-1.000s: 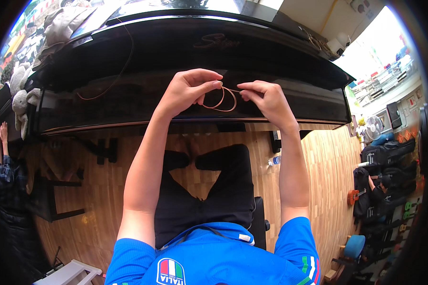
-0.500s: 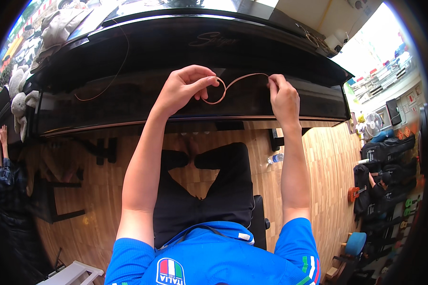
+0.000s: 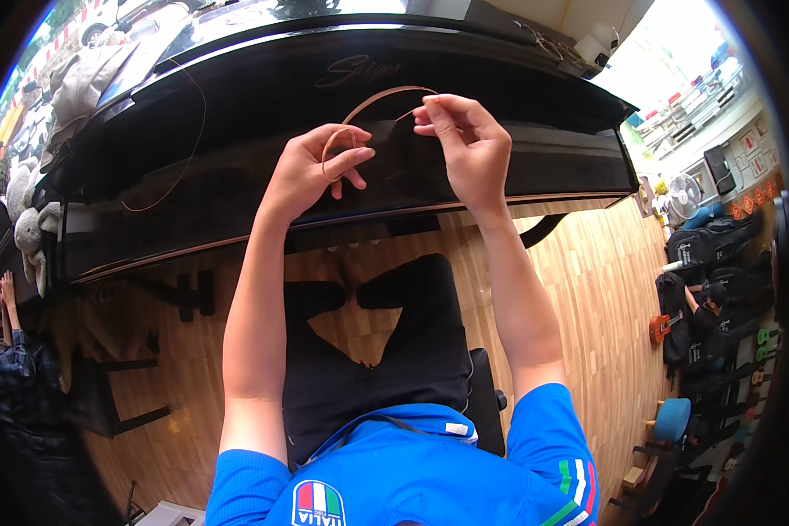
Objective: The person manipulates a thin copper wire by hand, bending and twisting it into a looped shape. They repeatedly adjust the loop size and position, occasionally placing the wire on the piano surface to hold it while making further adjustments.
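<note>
In front of the black piano (image 3: 465,188), both of my hands are raised, with a thin tan ribbon-like strip (image 3: 381,92) arching between them. One end forms a loose loop around the thumb and fingers of my left hand (image 3: 302,175), which is closed on it. My right hand (image 3: 478,149) pinches the other part between thumb and fingertips, and a short tail sticks out to the left of the pinch. Whether the strip is leather, plastic or something else I cannot tell.
A thin curved wire (image 3: 203,131) shows against the piano's left side. Grey plush toys (image 3: 31,223) sit at the far left, above another person's hand (image 3: 7,289). To the right are a white fan (image 3: 682,191), black instrument bags (image 3: 710,250) and a blue stool (image 3: 672,421).
My right hand has moved left and up, closer to the left hand, and turned. The strip now arches higher between them, and its loop has shifted onto the left fingers.
</note>
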`<control>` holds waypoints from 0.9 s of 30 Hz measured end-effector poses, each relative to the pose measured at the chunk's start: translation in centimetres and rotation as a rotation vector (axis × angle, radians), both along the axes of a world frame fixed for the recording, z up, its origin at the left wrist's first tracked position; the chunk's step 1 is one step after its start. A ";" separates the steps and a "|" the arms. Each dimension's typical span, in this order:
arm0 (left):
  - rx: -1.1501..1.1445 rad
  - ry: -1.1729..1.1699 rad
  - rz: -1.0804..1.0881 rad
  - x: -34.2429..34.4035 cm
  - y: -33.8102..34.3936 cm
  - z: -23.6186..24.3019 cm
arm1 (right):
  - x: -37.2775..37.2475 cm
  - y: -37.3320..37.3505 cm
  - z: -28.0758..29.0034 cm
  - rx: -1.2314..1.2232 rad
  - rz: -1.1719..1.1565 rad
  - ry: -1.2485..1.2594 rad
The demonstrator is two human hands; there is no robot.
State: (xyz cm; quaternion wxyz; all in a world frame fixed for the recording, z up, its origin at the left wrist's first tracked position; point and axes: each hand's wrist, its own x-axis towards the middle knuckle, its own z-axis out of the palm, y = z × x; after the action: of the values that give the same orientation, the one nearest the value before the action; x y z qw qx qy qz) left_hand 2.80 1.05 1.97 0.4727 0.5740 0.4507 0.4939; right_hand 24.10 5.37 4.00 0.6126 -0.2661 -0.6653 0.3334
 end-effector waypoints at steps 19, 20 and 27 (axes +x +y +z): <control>0.096 0.235 0.052 0.4 0.3 -1.0 | -0.6 -1.1 0.4 0.182 0.194 -0.655; 0.083 0.212 0.051 0.4 0.3 -1.0 | -0.5 -1.1 0.4 0.192 0.185 -0.686; 0.089 0.135 0.016 0.3 0.1 -0.5 | 0.2 -2.2 1.2 -0.301 0.387 -0.634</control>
State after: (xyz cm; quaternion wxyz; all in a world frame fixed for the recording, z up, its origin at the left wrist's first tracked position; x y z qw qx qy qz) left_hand 3.12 1.17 1.50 0.4111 0.6229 0.4637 0.4775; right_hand 24.30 3.17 5.22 0.2568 -0.3122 -0.8031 0.4377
